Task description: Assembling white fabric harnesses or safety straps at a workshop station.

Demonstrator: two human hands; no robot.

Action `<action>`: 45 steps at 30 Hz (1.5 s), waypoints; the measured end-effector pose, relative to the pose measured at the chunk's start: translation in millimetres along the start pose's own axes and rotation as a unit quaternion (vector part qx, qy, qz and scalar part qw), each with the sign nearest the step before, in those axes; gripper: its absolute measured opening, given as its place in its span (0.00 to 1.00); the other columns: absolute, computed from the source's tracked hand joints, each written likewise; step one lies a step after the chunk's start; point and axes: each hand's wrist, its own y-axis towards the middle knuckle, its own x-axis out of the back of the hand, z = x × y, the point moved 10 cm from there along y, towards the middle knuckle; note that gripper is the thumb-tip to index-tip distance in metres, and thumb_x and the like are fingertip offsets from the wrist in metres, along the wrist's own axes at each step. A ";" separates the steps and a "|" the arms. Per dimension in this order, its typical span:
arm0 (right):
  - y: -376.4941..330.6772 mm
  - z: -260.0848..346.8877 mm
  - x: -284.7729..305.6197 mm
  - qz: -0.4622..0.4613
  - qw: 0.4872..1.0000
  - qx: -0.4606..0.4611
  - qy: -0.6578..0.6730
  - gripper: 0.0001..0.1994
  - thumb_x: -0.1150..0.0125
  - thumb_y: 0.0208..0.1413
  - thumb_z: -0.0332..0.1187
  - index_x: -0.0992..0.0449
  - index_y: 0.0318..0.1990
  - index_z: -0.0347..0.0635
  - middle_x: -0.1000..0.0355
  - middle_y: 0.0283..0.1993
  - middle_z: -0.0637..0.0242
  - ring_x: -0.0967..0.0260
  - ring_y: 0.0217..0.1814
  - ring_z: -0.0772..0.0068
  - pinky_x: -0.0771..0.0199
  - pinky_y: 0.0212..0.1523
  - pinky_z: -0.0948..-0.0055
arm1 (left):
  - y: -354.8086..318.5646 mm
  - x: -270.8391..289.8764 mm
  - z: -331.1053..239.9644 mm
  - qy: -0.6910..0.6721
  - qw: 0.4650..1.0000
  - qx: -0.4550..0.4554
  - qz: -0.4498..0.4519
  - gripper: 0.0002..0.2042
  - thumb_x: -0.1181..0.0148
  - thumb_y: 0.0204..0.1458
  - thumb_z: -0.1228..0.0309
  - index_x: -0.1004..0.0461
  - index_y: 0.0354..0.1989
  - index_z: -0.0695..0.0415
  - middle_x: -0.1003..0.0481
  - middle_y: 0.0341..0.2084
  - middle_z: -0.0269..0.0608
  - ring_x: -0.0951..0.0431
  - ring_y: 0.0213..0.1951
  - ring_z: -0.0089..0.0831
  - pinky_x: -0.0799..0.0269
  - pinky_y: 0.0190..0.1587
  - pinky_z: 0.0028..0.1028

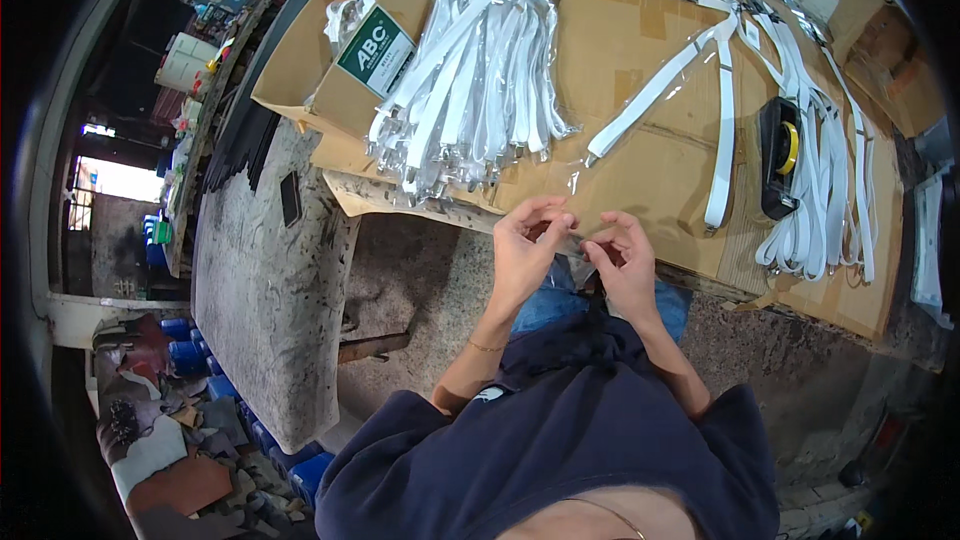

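Close to my body, at the near edge of the cardboard-covered table, both hands pinch a thin clear plastic bag (575, 268). My left hand (528, 248) has thumb and forefinger pressed together at its upper edge. My right hand (624, 265) grips the other side with bent fingers. Part of the bag hangs below, against my dark clothing. Beyond my right hand lies a pair of white suspenders (724, 125) with metal clips, its straps spread in a Y. A large heap of white suspenders in clear bags (470, 75) lies beyond my left hand.
A black tape dispenser (775, 165) with a yellow core stands at right, beside a bundle of unbagged white suspenders (815, 180). An open cardboard box (300, 65) with a green label sits at far left. On the grey side table (270, 310) lies a phone (290, 198).
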 end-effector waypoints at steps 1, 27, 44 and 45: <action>-0.2 -0.9 -2.2 0.013 1.000 0.002 -0.001 0.18 0.42 0.54 0.20 0.37 0.52 0.35 0.25 0.33 0.64 0.28 0.35 0.79 0.29 0.36 0.80 | -1.4 4.2 3.5 0.006 1.000 0.006 -0.014 0.11 0.38 0.50 0.80 0.28 0.42 0.68 0.22 0.28 0.39 0.23 0.33 0.21 0.27 0.36 0.21; 22.2 26.3 189.9 -0.229 0.761 -0.125 -0.595 0.21 0.47 0.58 0.47 0.27 0.39 0.32 0.26 0.31 0.46 0.29 0.37 0.41 0.31 0.40 0.54 | 7.4 -48.5 60.3 0.057 0.991 0.060 0.108 0.06 0.34 0.48 0.75 0.20 0.32 0.64 0.20 0.27 0.39 0.23 0.29 0.18 0.28 0.35 0.18; 24.1 -21.1 182.2 -0.111 0.971 -0.142 0.157 0.06 0.42 0.58 0.27 0.26 0.41 0.36 0.25 0.39 0.66 0.26 0.41 0.74 0.24 0.42 0.73 | 22.0 -119.1 100.6 0.157 0.969 0.032 0.187 0.10 0.32 0.44 0.69 0.20 0.29 0.64 0.21 0.22 0.42 0.23 0.24 0.25 0.27 0.31 0.25; 24.3 -19.2 178.5 -0.096 0.973 -0.136 0.161 0.06 0.42 0.58 0.26 0.26 0.42 0.35 0.25 0.39 0.65 0.26 0.41 0.73 0.24 0.42 0.71 | 21.9 -122.7 104.5 0.156 0.969 0.033 0.188 0.10 0.32 0.44 0.69 0.20 0.29 0.64 0.21 0.22 0.42 0.23 0.24 0.25 0.27 0.31 0.25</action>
